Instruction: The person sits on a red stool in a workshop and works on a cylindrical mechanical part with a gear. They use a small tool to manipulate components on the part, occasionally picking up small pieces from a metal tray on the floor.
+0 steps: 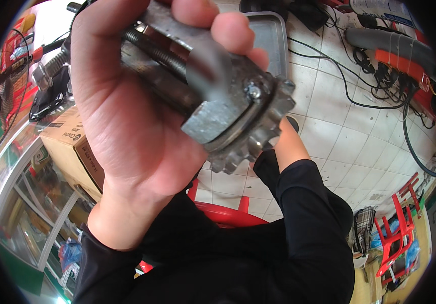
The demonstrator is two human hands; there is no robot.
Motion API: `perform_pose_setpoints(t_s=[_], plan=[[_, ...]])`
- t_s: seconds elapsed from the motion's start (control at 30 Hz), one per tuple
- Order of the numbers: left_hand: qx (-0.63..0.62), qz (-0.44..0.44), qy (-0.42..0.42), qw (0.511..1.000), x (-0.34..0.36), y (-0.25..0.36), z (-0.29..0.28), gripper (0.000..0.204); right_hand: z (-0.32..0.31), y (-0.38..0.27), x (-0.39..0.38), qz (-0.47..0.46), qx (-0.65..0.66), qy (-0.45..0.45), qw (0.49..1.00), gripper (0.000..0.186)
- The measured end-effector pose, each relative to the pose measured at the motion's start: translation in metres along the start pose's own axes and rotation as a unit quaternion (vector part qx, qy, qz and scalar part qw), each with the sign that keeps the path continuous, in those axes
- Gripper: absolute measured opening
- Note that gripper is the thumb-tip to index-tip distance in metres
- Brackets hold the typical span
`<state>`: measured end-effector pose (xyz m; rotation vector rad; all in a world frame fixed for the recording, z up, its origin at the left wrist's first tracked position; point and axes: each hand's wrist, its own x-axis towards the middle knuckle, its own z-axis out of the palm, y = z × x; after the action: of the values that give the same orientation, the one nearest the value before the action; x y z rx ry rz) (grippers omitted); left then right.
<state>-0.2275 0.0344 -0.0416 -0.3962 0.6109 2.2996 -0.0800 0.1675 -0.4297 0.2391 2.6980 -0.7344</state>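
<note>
My left hand [127, 126] is raised close to the camera, palm up, its fingers wrapped round a dark, heavy metal clamp-like tool [210, 121]. A long threaded bolt [160, 54] runs between the tool's bars. At its right end sits a steel sprocket [251, 144] with blunt teeth, tilted down to the right. Beside the thumb shows a threaded bolt with a hex end [43, 75]; whether it belongs to the tool I cannot tell. Only the bare wrist of my right hand [290, 147] shows, below the sprocket. Its fingers are hidden behind the metal.
A grey metal tray [277, 40] lies on the tiled floor [349, 137] beyond the tool. Black cables [347, 93] trail to the right. Cardboard box [66, 137] and glass case [20, 187] stand left. Red plastic stool [228, 214] is beneath me.
</note>
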Motion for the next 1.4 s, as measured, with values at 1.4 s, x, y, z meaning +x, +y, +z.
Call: perform_pose_setpoints(t_s=[1.4], plan=[[0.041, -0.003, -0.021, 0.999, 0.002, -0.002, 0.000, 0.021, -0.016, 0.024, 0.036, 0.283, 0.746, -0.145, 0.585, 0.011]])
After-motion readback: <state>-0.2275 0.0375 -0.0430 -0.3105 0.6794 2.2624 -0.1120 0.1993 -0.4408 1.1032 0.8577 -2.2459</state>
